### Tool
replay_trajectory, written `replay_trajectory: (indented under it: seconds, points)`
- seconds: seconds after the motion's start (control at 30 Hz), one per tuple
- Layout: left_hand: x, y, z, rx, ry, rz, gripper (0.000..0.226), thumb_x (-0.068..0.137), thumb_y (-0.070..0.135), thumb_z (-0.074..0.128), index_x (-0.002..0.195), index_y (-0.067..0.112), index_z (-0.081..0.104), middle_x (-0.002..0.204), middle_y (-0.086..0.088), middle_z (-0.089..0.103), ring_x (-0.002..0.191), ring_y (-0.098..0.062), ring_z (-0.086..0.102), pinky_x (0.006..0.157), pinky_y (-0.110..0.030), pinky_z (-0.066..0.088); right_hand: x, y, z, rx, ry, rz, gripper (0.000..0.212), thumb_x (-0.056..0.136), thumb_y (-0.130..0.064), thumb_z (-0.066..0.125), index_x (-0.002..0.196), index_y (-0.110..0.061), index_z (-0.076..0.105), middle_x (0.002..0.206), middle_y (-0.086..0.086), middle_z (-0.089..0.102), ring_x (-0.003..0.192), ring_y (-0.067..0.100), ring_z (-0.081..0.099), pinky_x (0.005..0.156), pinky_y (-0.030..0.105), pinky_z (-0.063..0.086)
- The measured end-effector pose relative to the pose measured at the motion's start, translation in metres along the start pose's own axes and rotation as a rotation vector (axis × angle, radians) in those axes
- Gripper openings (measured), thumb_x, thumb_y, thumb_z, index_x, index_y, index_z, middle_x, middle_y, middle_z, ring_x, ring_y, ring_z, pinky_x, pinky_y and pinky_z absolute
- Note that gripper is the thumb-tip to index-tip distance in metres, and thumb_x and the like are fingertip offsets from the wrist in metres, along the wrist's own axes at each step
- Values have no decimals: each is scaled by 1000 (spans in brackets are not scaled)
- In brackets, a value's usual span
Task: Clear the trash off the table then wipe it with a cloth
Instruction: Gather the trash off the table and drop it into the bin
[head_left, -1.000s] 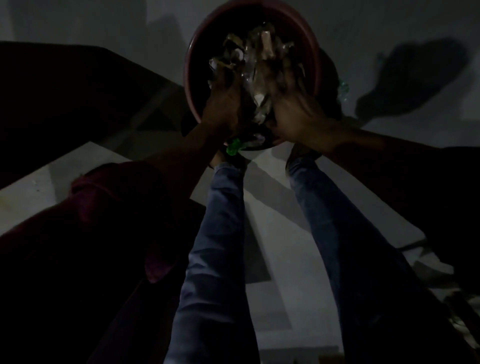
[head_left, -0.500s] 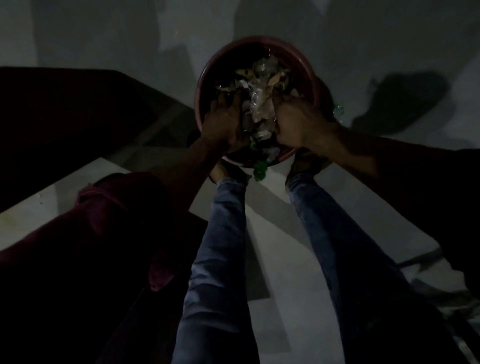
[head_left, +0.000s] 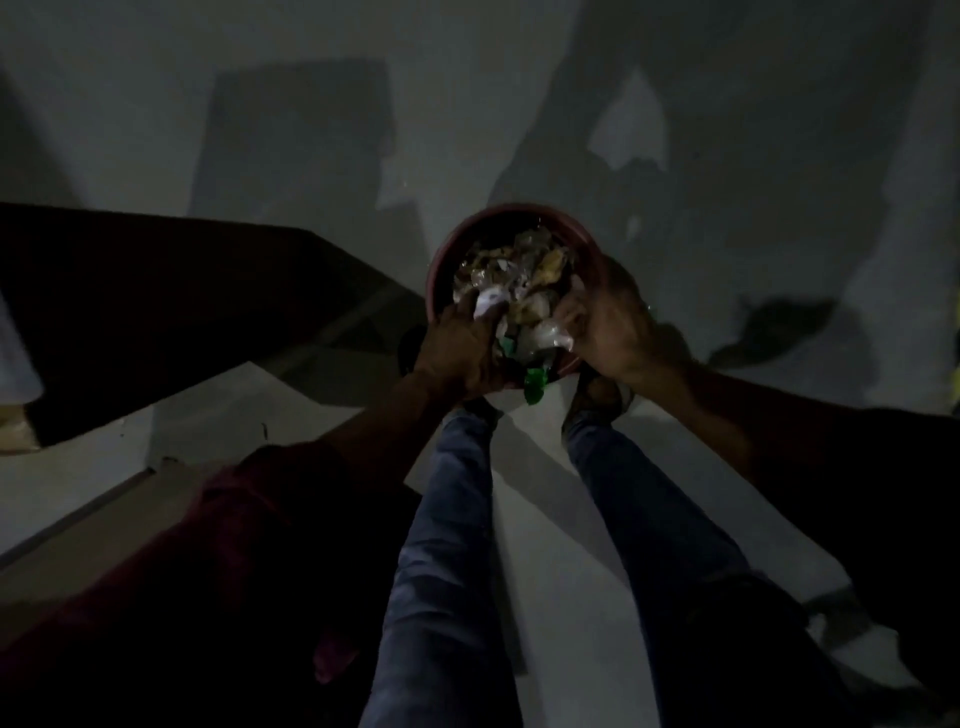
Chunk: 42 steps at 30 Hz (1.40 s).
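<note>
Left hand (head_left: 460, 345): fingers curled into the trash (head_left: 511, 280), gripping a white scrap.
Right hand (head_left: 610, 325): clutching wrappers.
Bin (head_left: 441, 260): under both hands, on the floor (head_left: 545, 545).
Green wrapper (head_left: 533, 388): between wrists, hanging over the rim.
Legs (head_left: 447, 545): below the hands.

Dark red sleeve (head_left: 249, 525), blue jeans (head_left: 441, 561), dark shoes (head_left: 597, 395).

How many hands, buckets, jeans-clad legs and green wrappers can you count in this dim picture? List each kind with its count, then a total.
Hands: 2 (left hand, right hand)
Red bucket: 1
Legs in jeans: 2
Green wrapper: 1
Total: 6
</note>
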<state>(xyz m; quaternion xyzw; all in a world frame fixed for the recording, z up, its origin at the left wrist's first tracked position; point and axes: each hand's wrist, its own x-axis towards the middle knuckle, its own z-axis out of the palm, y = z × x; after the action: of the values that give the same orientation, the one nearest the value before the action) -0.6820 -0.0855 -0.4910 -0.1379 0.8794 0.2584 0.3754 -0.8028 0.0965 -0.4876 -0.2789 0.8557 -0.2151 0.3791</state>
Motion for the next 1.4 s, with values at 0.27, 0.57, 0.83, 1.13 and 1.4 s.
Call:
replay_trajectory:
  seconds: [0.27,0.57,0.83,1.13,1.4]
  points:
    - [-81,43,-43,-149,45,-175,85,76,56,57,151,21,40,151,-17,38,126,-44,52,94,-51,53,-49,-54,-59,53,-205,57,44,84,0,66,125,-16,69,125,13,70,117,35,64,101,36,51]
    - [-281,128,-128,-479,246,-354,63,88,39,71,144,21,50,137,-14,57,121,-32,58,95,-35,47,-171,-201,-185,-130,-298,-165,41,80,-12,62,118,-16,74,121,9,73,112,31,66,92,34,54]
    - [-473,148,-116,-724,522,-515,58,86,45,72,138,22,58,133,-4,64,112,-26,65,91,-28,48,-266,-321,-187,-251,-332,-458,37,81,-16,72,117,-23,74,115,1,75,107,21,68,93,17,42]
    - [-683,101,17,-902,891,-677,67,75,61,57,135,32,60,130,9,67,115,-13,65,94,-31,53,-391,-436,-48,-315,-468,-722,43,74,-10,77,115,-22,75,111,-1,76,91,10,72,85,23,56]
    - [-841,85,206,-1199,1187,-1083,82,69,57,77,141,26,55,129,0,64,111,-18,67,90,-30,54,-509,-534,93,-412,-669,-837,68,59,-29,93,123,-27,69,99,-8,72,75,12,73,79,38,61]
